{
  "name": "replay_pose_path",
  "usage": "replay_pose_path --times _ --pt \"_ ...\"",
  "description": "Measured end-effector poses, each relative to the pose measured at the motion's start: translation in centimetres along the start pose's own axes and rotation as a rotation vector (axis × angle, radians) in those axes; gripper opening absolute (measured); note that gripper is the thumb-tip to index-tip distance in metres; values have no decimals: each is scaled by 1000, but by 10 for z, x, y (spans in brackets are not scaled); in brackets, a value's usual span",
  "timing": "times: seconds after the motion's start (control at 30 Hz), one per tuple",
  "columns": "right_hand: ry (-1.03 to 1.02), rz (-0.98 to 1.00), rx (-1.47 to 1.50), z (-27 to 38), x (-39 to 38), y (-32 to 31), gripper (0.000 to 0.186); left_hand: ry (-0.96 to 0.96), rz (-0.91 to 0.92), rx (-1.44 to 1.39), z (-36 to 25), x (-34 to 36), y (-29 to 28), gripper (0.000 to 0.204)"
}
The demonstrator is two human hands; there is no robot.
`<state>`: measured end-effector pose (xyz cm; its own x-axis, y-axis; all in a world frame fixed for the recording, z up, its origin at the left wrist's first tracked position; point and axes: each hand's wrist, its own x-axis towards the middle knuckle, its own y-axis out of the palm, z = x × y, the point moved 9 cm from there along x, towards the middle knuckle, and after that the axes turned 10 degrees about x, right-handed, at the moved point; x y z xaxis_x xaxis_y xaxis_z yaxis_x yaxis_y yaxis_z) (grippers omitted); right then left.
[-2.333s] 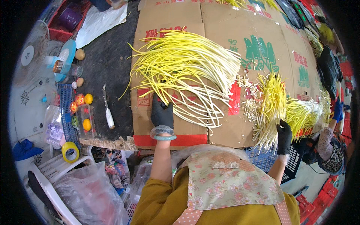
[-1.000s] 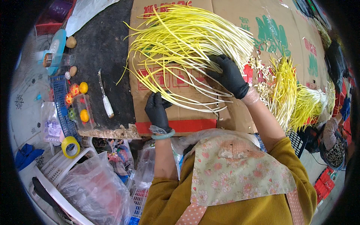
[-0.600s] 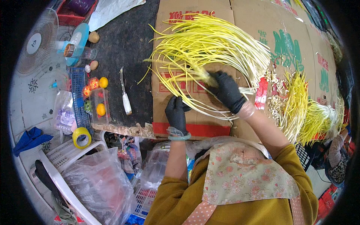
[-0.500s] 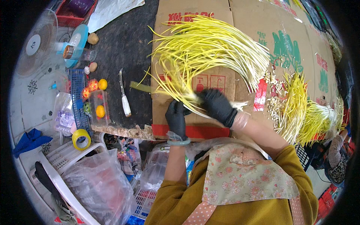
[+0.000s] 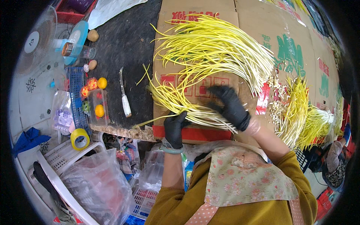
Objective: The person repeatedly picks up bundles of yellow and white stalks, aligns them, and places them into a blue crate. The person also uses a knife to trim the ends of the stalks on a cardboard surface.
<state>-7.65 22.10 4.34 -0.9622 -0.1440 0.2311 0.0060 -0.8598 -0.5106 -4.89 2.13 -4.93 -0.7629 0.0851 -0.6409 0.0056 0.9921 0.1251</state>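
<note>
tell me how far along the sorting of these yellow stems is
Done, by the look of it: gathered bunches lie at the right, with trimmed bits beside them. In hand: the left hand grips the near ends of some stems, and the right hand lies on them. Left: the big fan of loose stems on the cardboard.

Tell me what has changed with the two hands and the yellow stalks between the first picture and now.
The right hand left the smaller pile at the right and came across to the big fan of yellow stalks, pressing on its lower ends. The left hand kept its place at the near cardboard edge and now grips those stalk ends. The knife stayed where it lay.
</note>
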Motion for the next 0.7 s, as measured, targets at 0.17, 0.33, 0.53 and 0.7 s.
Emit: replay_pose_path --times 0.17,0.33,0.53,0.7 --pt "151 -117 -516 -55 22 -69 47 45 18 -1 -5 -1 2 26" --pt "165 -102 -772 -64 31 -70 52 12 -4 -25 -1 -1 -2 25" --pt "172 -40 -785 -68 30 -59 41 12 -21 57 1 2 -2 27" --pt "52 78 -632 -19 -8 -16 27 -18 -41 108 11 8 -9 29"
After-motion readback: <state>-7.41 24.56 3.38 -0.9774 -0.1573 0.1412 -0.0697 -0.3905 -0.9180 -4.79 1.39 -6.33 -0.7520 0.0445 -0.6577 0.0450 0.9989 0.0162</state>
